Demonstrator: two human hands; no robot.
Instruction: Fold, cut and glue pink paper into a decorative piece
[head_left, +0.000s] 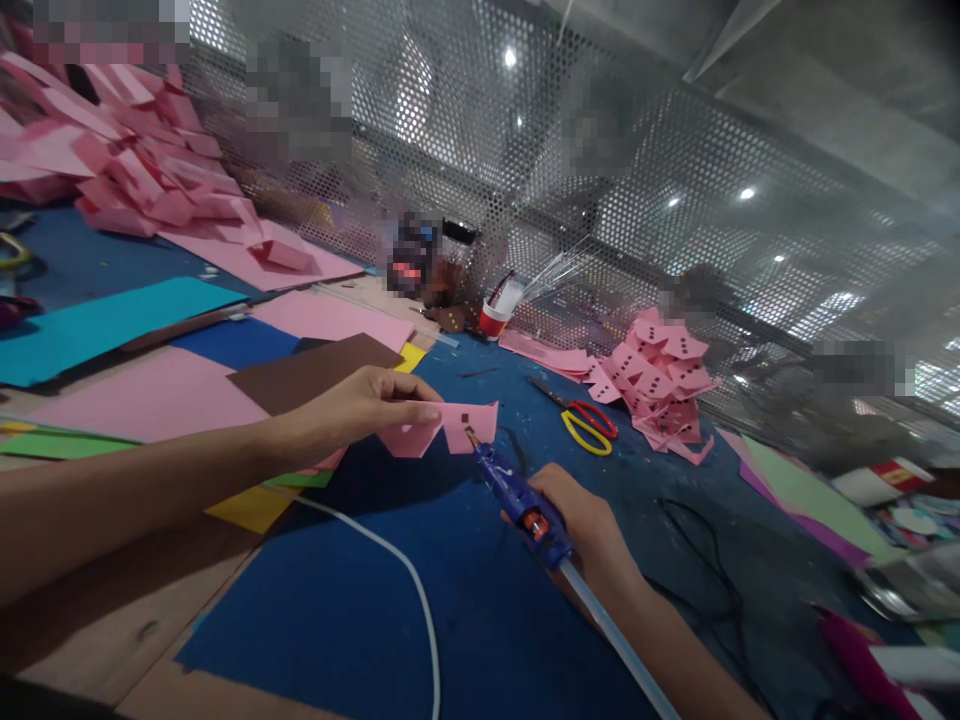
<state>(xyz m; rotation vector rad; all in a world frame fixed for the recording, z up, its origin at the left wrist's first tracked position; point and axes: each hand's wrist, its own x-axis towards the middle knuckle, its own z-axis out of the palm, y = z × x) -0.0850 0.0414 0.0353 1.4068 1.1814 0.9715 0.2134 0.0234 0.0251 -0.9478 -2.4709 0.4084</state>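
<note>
Pinched between the fingers and thumb of my left hand (382,398) is a folded pink paper piece (450,418) with small dark square marks on it. My right hand (589,515) is wrapped round a blue glue gun (525,505), a long clear glue stick (615,630) sticking out of its back end. The gun's tip points at the pink piece near a dark square; whether it touches the paper I cannot tell. Beneath both hands lies a dark blue sheet (322,600).
Red-and-yellow-handled scissors (589,428) lie beyond my right hand, near a heap of dotted pink pieces (656,375). A red-and-white cup (495,312) stands by the perforated metal screen (465,160). A pink paper pile (150,165) sits far left. A white cord (397,550) crosses the blue sheet.
</note>
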